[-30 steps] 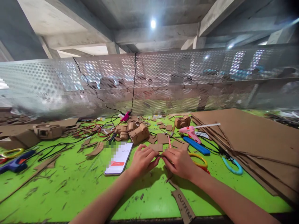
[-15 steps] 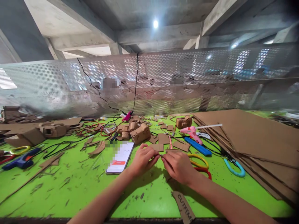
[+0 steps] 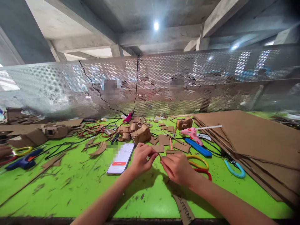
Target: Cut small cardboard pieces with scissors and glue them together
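My left hand (image 3: 143, 158) and my right hand (image 3: 177, 167) are close together over the green table (image 3: 140, 200). Between their pinched fingertips runs a small, thin brown strip (image 3: 159, 154), bent and too small to make out well. A printed cardboard strip (image 3: 184, 207) lies below my right hand, partly under its shadow. Left of my left hand rests a lit phone (image 3: 120, 158). Scissors with yellow and red handles (image 3: 198, 162) lie beside my right hand, partly hidden by it.
A pink glue gun (image 3: 192, 134) and a blue cutter (image 3: 198, 147) lie behind my right hand. Large cardboard sheets (image 3: 253, 134) fill the right side. Cardboard camera models (image 3: 141, 133), scraps and cables stand or lie at the back. At the far left, another person's hand (image 3: 5, 151) shows.
My fingertips have moved slightly apart, and more of the thin strip shows between them. The printed cardboard strip's upper part is now more shadowed. The hand at the far left shows more.
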Demonstrator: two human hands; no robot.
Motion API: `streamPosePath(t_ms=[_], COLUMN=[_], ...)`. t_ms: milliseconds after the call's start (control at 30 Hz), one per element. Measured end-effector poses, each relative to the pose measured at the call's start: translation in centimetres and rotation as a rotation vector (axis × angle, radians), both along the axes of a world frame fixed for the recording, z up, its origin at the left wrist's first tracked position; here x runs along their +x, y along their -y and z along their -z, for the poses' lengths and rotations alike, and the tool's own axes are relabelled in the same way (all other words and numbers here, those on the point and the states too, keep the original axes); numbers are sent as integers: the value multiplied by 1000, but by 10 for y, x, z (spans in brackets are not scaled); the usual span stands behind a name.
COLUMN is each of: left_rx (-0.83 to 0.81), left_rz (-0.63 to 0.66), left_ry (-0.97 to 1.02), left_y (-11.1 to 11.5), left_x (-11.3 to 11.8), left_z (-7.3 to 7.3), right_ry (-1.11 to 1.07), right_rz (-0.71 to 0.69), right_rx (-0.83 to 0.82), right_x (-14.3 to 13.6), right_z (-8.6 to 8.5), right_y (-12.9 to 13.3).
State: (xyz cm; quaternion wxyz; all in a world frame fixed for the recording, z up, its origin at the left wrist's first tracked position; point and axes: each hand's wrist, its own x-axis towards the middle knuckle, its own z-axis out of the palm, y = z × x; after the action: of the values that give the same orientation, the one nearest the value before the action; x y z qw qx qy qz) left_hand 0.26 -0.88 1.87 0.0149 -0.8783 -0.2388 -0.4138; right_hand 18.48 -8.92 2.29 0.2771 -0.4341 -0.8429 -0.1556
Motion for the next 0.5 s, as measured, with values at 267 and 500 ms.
streamPosePath(t_ms=[267, 500], left_rx=[-36, 23], left_rz=[138, 140], left_ry=[-59, -183], left_y=[-13, -20], left_x=[-5, -7], left_z=[3, 10], right_ry=[7, -15], right_rz=[56, 173], right_rx=[-16, -56], right_x=[7, 15], right_z=[-3, 0], right_y=[-4, -8])
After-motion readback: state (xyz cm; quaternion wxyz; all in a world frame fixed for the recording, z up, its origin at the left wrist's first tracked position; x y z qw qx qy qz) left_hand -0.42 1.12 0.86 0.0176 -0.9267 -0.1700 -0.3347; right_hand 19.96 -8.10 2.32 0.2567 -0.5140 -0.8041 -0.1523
